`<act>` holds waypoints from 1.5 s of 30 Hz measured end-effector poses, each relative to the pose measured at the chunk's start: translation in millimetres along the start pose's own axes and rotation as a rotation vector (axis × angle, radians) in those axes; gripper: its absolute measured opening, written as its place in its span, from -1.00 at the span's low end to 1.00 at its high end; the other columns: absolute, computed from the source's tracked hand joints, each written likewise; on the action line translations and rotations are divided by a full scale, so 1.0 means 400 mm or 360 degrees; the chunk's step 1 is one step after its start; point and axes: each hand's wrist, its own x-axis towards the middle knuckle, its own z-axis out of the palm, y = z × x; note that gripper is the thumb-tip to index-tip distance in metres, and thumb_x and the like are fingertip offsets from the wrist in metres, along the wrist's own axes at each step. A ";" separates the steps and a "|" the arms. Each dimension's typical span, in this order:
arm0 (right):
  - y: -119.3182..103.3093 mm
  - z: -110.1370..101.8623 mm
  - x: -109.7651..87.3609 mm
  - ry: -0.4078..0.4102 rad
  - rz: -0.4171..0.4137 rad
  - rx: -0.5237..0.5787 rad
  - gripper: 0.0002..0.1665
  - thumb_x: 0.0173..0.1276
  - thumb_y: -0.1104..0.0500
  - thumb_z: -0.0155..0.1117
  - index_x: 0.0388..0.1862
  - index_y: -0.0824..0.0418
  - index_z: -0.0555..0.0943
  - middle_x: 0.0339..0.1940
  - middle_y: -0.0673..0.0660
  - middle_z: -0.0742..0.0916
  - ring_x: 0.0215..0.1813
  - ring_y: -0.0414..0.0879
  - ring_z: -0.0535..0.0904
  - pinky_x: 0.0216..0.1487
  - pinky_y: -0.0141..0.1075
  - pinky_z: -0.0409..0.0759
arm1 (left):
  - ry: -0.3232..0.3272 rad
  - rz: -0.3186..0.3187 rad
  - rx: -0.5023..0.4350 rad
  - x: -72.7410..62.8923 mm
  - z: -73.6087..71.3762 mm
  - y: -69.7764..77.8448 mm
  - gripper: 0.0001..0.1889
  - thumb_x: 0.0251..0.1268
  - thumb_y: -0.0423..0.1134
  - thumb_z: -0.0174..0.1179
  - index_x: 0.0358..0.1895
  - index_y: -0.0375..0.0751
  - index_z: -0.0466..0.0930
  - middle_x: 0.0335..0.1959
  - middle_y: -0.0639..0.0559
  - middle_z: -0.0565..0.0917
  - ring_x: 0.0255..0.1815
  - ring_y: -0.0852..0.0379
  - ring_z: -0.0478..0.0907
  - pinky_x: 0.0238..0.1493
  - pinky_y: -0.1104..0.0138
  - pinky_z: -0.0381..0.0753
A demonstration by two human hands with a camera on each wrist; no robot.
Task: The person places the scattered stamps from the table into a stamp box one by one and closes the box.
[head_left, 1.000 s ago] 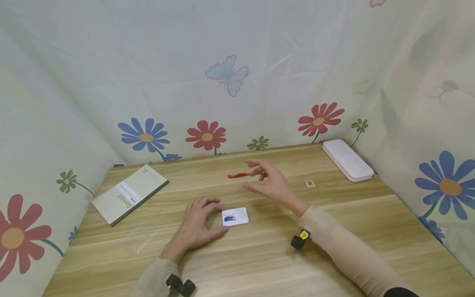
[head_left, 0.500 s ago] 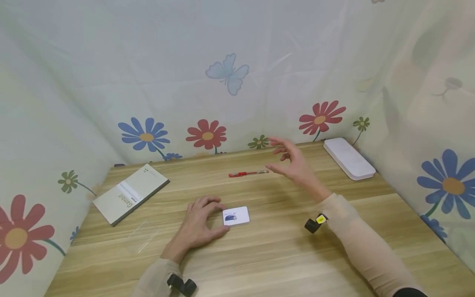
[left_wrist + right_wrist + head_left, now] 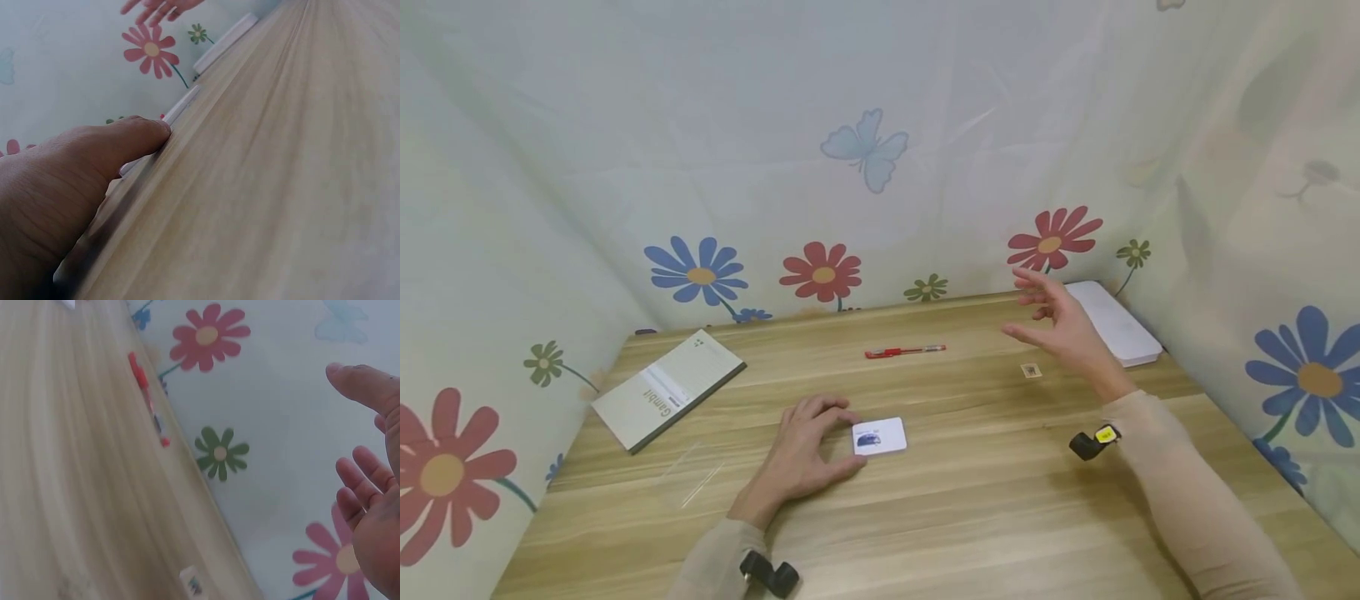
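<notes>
My left hand (image 3: 801,454) rests on the table with its thumb and index finger at the left corners of a small, flat white card (image 3: 880,436). The card has rounded corners and a dark blue picture on it. In the left wrist view, the thumb (image 3: 134,139) lies against the card (image 3: 182,106). My right hand (image 3: 1067,329) hovers over the back right of the table, fingers spread and nothing between them. Beneath it and to the left lies a tiny square stamp-like piece (image 3: 1031,371). Behind the hand, a white flat case (image 3: 1120,325) is partly covered.
A red pen (image 3: 906,352) lies near the table's back edge. At the left back is a notebook (image 3: 670,390) marked "Gambit". A clear plastic sheet (image 3: 692,479) lies in front of it. Flowered curtains (image 3: 865,217) enclose the table on three sides.
My right hand has moved right, from over the pen to beside the white case, uncovering the whole pen. My left hand and the card have stayed put.
</notes>
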 end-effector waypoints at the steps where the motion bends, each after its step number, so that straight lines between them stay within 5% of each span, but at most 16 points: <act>1: 0.010 -0.007 -0.005 -0.0003 0.0018 -0.0001 0.04 0.43 0.26 0.64 0.77 -0.11 0.35 0.52 0.10 0.59 0.37 0.00 0.55 0.27 -0.15 0.50 | -0.0002 -0.0003 0.0004 0.000 0.000 0.000 -0.42 0.17 0.31 0.60 0.22 0.22 0.75 0.47 0.07 0.59 0.56 -0.09 0.42 0.51 -0.15 0.26; 8: 0.093 -0.036 -0.044 -0.0043 0.0061 -0.0032 0.05 0.46 0.29 0.59 0.81 0.00 0.29 0.55 0.25 0.56 0.40 0.22 0.55 0.22 -0.30 0.53 | -0.0007 -0.0010 0.0022 -0.002 -0.002 -0.003 -0.42 0.18 0.32 0.59 0.23 0.23 0.75 0.47 0.08 0.58 0.56 -0.09 0.42 0.52 -0.16 0.25; 23: 0.219 -0.058 -0.125 -0.0207 0.0164 -0.0064 -0.03 0.48 0.23 0.59 0.76 0.14 0.33 0.54 0.43 0.56 0.39 0.31 0.57 0.20 -0.39 0.56 | -0.0027 -0.0040 0.0023 0.003 -0.006 0.009 -0.40 0.17 0.28 0.61 0.24 0.15 0.76 0.49 0.04 0.58 0.58 -0.11 0.40 0.55 -0.17 0.23; 35: 0.245 -0.059 -0.136 -0.0325 0.0226 -0.0224 -0.18 0.50 0.12 0.60 0.65 0.24 0.50 0.53 0.34 0.62 0.39 0.22 0.56 0.25 -0.30 0.47 | -0.0026 -0.0034 0.0011 -0.001 -0.002 0.008 -0.39 0.18 0.27 0.61 0.24 0.13 0.76 0.48 0.05 0.58 0.58 -0.10 0.39 0.54 -0.16 0.23; 45: 0.259 -0.054 -0.132 -0.0322 0.0107 -0.0435 -0.38 0.49 0.14 0.61 0.46 0.25 0.69 0.33 0.28 0.65 0.17 0.13 0.59 0.15 -0.35 0.49 | -0.0018 -0.0020 0.0023 -0.001 -0.001 0.005 -0.40 0.19 0.29 0.60 0.23 0.14 0.76 0.48 0.05 0.59 0.58 -0.10 0.41 0.54 -0.18 0.24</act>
